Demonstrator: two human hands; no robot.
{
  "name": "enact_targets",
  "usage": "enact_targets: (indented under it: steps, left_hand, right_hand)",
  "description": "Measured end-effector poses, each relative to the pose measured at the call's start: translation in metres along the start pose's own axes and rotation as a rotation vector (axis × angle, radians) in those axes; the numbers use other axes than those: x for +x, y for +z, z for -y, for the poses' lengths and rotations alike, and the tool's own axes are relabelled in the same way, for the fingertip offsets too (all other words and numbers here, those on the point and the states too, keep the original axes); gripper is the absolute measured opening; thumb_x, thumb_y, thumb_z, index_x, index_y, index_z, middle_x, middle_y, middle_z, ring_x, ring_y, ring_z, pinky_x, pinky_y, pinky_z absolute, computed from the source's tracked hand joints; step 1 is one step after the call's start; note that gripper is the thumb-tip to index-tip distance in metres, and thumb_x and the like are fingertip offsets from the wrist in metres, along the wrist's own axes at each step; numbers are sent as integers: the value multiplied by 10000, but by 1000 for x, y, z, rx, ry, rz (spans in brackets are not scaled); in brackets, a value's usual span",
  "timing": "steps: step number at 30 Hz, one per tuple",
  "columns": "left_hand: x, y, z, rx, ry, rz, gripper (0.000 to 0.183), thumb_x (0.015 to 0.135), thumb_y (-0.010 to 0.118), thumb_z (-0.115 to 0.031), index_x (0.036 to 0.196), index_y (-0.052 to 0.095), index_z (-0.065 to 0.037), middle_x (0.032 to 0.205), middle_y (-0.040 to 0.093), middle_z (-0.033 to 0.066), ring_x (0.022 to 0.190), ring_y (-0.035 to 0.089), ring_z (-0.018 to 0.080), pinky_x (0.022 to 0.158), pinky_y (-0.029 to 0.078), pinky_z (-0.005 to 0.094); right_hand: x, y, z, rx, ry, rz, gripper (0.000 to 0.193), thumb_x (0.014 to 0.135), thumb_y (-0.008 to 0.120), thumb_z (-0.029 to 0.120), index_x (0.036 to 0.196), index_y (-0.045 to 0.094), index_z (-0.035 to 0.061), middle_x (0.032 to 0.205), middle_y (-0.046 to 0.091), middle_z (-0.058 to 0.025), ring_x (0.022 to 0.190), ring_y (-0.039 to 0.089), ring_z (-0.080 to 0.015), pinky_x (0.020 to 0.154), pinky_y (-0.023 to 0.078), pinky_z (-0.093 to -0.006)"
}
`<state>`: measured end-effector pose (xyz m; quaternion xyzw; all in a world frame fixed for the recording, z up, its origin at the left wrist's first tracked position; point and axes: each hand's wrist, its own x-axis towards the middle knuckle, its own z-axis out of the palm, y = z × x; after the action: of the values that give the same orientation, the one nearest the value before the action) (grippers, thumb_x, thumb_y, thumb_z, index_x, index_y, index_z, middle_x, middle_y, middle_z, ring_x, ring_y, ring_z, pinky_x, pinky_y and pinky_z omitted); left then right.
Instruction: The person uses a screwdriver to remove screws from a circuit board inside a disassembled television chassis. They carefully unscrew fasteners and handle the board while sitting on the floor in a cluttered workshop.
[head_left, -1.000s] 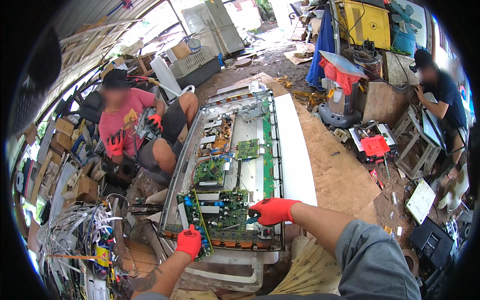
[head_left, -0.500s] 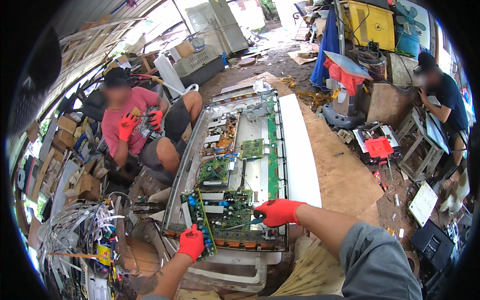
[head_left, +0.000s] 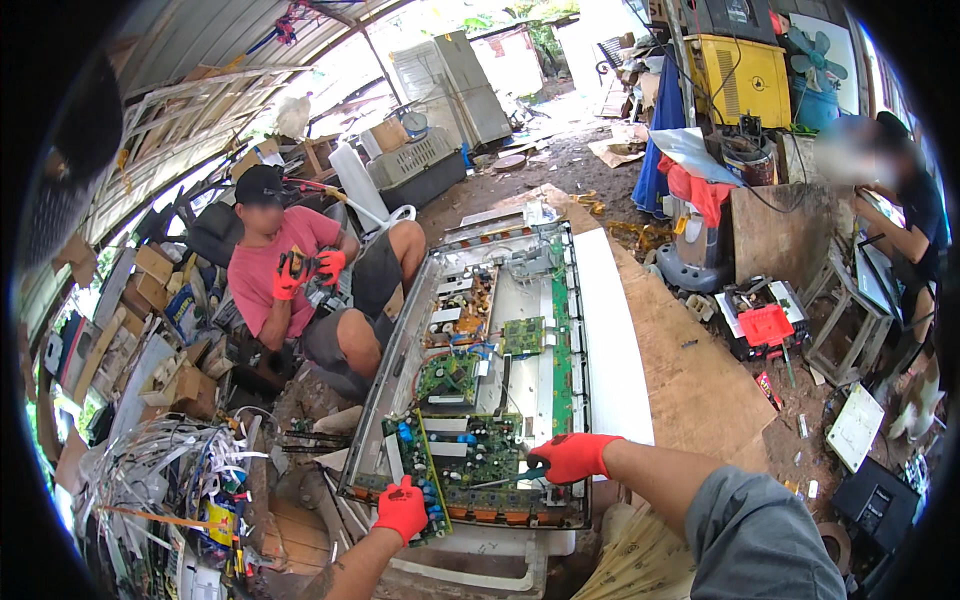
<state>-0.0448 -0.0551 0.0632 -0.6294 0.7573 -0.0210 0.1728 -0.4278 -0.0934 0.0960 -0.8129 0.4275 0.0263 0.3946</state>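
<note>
My left hand (head_left: pixel 402 510), in a red glove, is closed on the lower end of a narrow green circuit board (head_left: pixel 432 488) with blue capacitors. That board sits tilted over the near left corner of an opened flat-screen TV chassis (head_left: pixel 516 398). Gloved in red too, my right hand (head_left: pixel 575 458) grips a screwdriver (head_left: pixel 534 471) by its dark teal handle. The screwdriver's thin shaft points left, low across a large green circuit board (head_left: pixel 490 452) mounted in the chassis. The exact spot its tip touches is too small to tell.
A person (head_left: pixel 300 270) in red gloves sits beyond the chassis's left side, holding a small dark part. Another person (head_left: pixel 910 220) works at a wooden stand (head_left: pixel 850 310) on the right. Tangled cables (head_left: pixel 150 490) pile up at left; a plywood sheet (head_left: pixel 690 350) lies right of the chassis.
The whole view has shifted, so the chassis appears slightly lower and further right. Both my hands keep their holds on the board and screwdriver. The seated person's hands have come together.
</note>
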Motion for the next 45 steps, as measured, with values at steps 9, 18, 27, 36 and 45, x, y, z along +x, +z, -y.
enact_targets:
  steps: [9,18,27,36,45]
  left_hand:
    - [3,9,-4,44,55,-112,318,774,731,-226,1013,729,-16,1199,633,201,1014,659,365,856,546,474]
    - [7,7,1,64,69,-40,312,778,714,-202,1017,728,0,1225,624,207,1032,652,384,873,543,493]
    - [4,6,-5,54,36,-11,332,761,762,-244,994,739,-9,1269,605,203,1048,646,370,876,541,466]
    - [10,24,1,113,60,-61,295,756,732,-237,976,743,-40,1209,633,201,1013,651,369,839,540,473]
    - [-2,-3,-7,24,-50,7,556,732,840,-354,1142,732,5,1460,523,218,1152,591,390,945,514,480]
  right_hand:
    - [1,-2,-1,13,9,25,545,824,585,230,1359,606,131,1348,637,-200,1267,596,-376,1043,476,-464]
    - [-3,-5,1,24,10,-44,525,851,563,212,1365,599,112,1354,634,-204,1270,595,-377,1054,472,-464]
    - [0,-17,-10,30,-11,-59,511,836,561,190,1337,615,102,1349,636,-201,1276,587,-381,1061,468,-450]
    - [26,-2,-26,46,142,-413,522,856,561,268,1336,557,63,1320,607,-248,1236,600,-402,1043,479,-446]
    - [49,34,-19,-46,233,-386,502,868,591,242,1335,543,64,1315,587,-236,1208,612,-390,1000,511,-456]
